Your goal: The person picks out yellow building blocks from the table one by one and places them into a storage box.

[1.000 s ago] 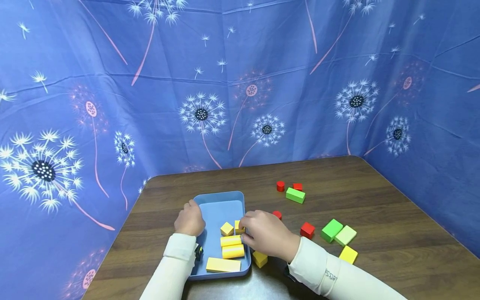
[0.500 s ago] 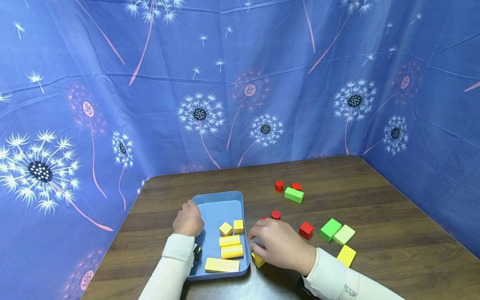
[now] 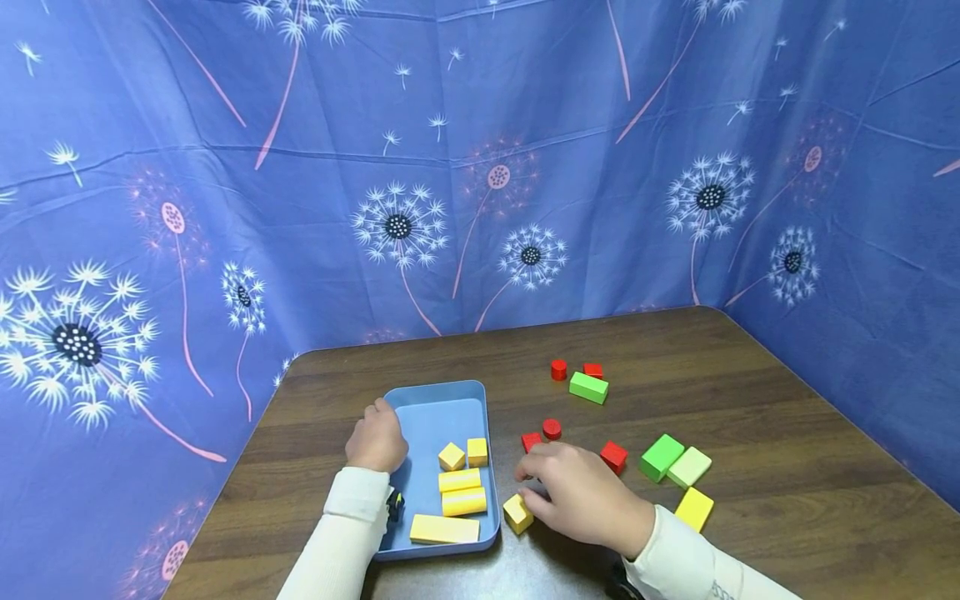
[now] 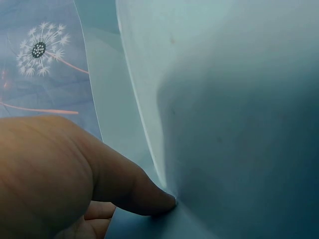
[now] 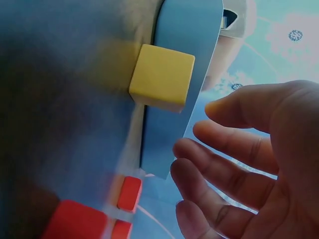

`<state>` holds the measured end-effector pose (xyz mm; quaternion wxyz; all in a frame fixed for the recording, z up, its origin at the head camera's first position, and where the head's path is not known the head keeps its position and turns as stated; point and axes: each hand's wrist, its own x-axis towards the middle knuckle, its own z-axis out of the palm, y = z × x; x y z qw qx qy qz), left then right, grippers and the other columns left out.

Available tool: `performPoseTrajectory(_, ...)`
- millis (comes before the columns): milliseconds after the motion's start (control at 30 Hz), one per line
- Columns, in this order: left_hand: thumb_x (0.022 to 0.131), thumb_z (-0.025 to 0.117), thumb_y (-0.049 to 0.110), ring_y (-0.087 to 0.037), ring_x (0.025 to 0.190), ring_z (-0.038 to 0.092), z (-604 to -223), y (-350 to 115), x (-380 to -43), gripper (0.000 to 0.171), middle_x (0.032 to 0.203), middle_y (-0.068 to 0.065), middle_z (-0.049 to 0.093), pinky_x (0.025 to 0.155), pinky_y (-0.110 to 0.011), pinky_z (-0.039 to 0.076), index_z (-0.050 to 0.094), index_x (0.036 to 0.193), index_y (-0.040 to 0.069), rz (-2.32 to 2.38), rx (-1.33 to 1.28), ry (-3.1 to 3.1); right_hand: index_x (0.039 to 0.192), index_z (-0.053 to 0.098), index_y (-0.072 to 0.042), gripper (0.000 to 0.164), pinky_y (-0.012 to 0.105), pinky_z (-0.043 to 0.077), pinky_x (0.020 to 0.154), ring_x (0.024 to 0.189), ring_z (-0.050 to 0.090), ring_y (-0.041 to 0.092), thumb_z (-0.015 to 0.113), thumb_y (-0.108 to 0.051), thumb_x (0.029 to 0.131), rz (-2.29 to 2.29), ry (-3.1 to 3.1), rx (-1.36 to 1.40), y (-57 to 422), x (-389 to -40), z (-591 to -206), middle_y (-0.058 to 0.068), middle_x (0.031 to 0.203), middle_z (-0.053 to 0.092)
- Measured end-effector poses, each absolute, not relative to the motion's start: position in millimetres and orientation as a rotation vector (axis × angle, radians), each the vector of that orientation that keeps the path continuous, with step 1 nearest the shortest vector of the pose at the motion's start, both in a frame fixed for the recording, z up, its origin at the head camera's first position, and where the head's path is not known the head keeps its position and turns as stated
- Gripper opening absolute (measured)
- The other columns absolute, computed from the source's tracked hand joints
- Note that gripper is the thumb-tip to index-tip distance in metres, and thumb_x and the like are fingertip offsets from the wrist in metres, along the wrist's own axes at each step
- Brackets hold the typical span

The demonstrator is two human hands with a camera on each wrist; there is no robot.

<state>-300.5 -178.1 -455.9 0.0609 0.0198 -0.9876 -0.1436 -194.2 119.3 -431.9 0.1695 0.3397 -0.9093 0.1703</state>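
Observation:
My left hand (image 3: pixel 377 437) grips the left wall of a blue plastic tray (image 3: pixel 435 421); in the left wrist view the thumb (image 4: pixel 144 191) presses inside the wall, with other fingers outside it. The tray holds yellow blocks: two cubes (image 3: pixel 452 457), two cylinders (image 3: pixel 463 502) and a long flat block (image 3: pixel 445 529). Just outside its right wall, a yellow cube (image 3: pixel 518 514) stands on the table. My right hand (image 3: pixel 585 496) hovers beside that cube, holding nothing. The right wrist view shows its fingers loosely bent and apart from the yellow cube (image 5: pixel 162 74).
Red blocks (image 3: pixel 613 457) and a red cylinder (image 3: pixel 552 429) lie beyond my right hand. Green blocks (image 3: pixel 662 457) and a yellow block (image 3: pixel 694 509) are farther right. At the back, a green block (image 3: pixel 588 387) lies near red pieces. A blue cloth (image 3: pixel 480 167) hangs behind the wooden table (image 3: pixel 352 367).
My right hand has left a yellow cube in the tray and moved right, over the tray's edge, to beside the cube on the table. My left hand stays on the tray.

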Motion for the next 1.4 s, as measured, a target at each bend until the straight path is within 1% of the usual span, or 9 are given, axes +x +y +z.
performPoseTrajectory(100, 0.08, 0.066, 0.009, -0.042, 0.093, 0.055, -456, -177, -300, 0.059, 0.11, -0.029, 0.052, 0.071, -0.059, 0.052, 0.036, 0.126, -0.014, -0.439, 0.054, -2.985, 0.087, 0.067, -0.026, 0.008, 0.03, 0.052, 0.06, 0.075, 0.051, 0.001, 0.069, -0.025, 0.079, 0.501, -2.6, 0.966, 120, -191, -434, -0.017, 0.081, 0.06)
performPoseTrajectory(233, 0.081, 0.066, 0.009, -0.042, 0.095, 0.054, -455, -177, -300, 0.059, 0.112, -0.029, 0.051, 0.072, -0.059, 0.051, 0.036, 0.126, -0.014, -0.444, 0.05, -2.989, 0.086, 0.066, -0.027, 0.007, 0.03, 0.051, 0.06, 0.072, 0.049, 0.0, 0.069, -0.026, 0.08, 0.529, -2.636, 0.978, 120, -187, -435, -0.016, 0.08, 0.059)
performPoseTrajectory(400, 0.081, 0.066, 0.01, -0.041, 0.095, 0.054, -455, -175, -301, 0.057, 0.11, -0.028, 0.052, 0.073, -0.059, 0.051, 0.037, 0.125, -0.012, -0.447, 0.058, -2.993, 0.09, 0.066, -0.028, 0.011, 0.029, 0.05, 0.061, 0.071, 0.048, -0.001, 0.071, -0.028, 0.08, 0.556, -2.704, 0.989, 123, -183, -435, -0.015, 0.082, 0.059)
performPoseTrajectory(567, 0.08, 0.066, 0.009, -0.041, 0.092, 0.055, -453, -176, -300, 0.055, 0.107, -0.027, 0.052, 0.071, -0.058, 0.052, 0.039, 0.122, -0.013, -0.442, 0.046, -2.979, 0.09, 0.065, -0.03, 0.013, 0.028, 0.05, 0.059, 0.07, 0.047, -0.001, 0.071, -0.031, 0.079, 0.578, -2.736, 0.965, 125, -181, -436, -0.015, 0.083, 0.058)
performPoseTrajectory(733, 0.08, 0.066, 0.009, -0.043, 0.093, 0.055, -452, -177, -300, 0.058, 0.11, -0.029, 0.052, 0.073, -0.059, 0.051, 0.037, 0.125, -0.014, -0.45, 0.05, -2.982, 0.094, 0.063, -0.031, 0.017, 0.03, 0.05, 0.059, 0.072, 0.048, -0.001, 0.072, -0.034, 0.079, 0.587, -2.747, 0.963, 126, -178, -439, -0.016, 0.086, 0.058)
performPoseTrajectory(867, 0.08, 0.065, 0.009, -0.043, 0.095, 0.054, -454, -178, -301, 0.059, 0.112, -0.03, 0.051, 0.073, -0.059, 0.051, 0.036, 0.126, -0.014, -0.445, 0.052, -2.991, 0.094, 0.061, -0.032, 0.021, 0.03, 0.049, 0.057, 0.07, 0.048, 0.0, 0.073, -0.037, 0.077, 0.584, -2.747, 0.958, 126, -177, -441, -0.017, 0.085, 0.056)
performPoseTrajectory(1133, 0.08, 0.065, 0.009, -0.043, 0.092, 0.055, -456, -179, -302, 0.057, 0.108, -0.029, 0.052, 0.071, -0.059, 0.052, 0.037, 0.124, -0.014, -0.445, 0.048, -2.977, 0.09, 0.055, -0.033, 0.033, 0.026, 0.041, 0.051, 0.069, 0.046, 0.003, 0.077, -0.048, 0.071, 0.574, -2.761, 0.96, 125, -177, -443, -0.017, 0.084, 0.053)
performPoseTrajectory(1300, 0.08, 0.065, 0.009, -0.041, 0.091, 0.056, -457, -180, -301, 0.055, 0.107, -0.028, 0.052, 0.07, -0.058, 0.052, 0.038, 0.123, -0.012, -0.45, 0.053, -2.979, 0.086, 0.052, -0.034, 0.033, 0.026, 0.04, 0.051, 0.067, 0.046, 0.003, 0.077, -0.05, 0.071, 0.578, -2.776, 0.956, 125, -177, -444, -0.017, 0.08, 0.051)
performPoseTrajectory(1400, 0.081, 0.065, 0.009, -0.041, 0.091, 0.056, -457, -180, -301, 0.055, 0.107, -0.028, 0.052, 0.071, -0.059, 0.052, 0.038, 0.123, -0.012, -0.453, 0.051, -2.984, 0.083, 0.051, -0.033, 0.033, 0.025, 0.039, 0.049, 0.064, 0.045, 0.003, 0.077, -0.049, 0.071, 0.571, -2.775, 0.961, 126, -177, -444, -0.016, 0.075, 0.051)
